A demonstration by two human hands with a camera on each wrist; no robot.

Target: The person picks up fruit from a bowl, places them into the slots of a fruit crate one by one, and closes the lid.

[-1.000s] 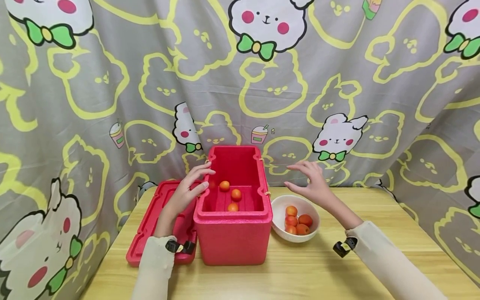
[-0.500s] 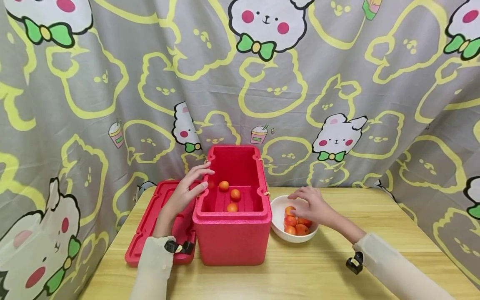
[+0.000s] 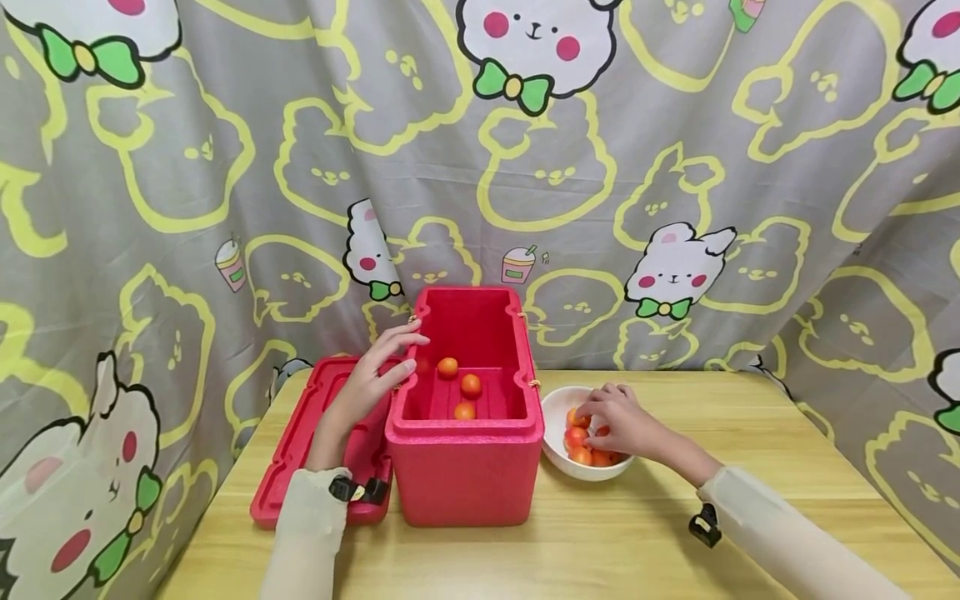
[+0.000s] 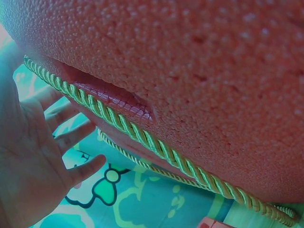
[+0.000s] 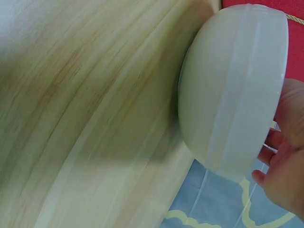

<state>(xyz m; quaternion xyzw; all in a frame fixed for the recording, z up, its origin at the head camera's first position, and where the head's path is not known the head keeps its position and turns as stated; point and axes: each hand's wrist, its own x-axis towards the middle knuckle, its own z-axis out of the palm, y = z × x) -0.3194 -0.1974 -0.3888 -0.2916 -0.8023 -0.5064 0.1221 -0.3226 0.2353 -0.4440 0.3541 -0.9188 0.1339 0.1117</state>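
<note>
A red box without its lid stands at the middle, with three small orange fruits on its floor. My left hand rests at the box's left rim, fingers loosely spread. In the left wrist view a twisted cord runs along the box's side by that hand. My right hand reaches into the white bowl, its fingers and thumb on either side of an orange fruit. Several more orange-red fruits lie below. In the right wrist view the bowl's wall hides the fingertips and fruit.
The red lid lies on the wooden table, left of the box. The bowl stands close to the box's right side. A patterned curtain hangs right behind the table.
My right hand has come down from above and right of the bowl to the fruit inside, its fingers closing in around one. My left hand stays at the box's rim.
</note>
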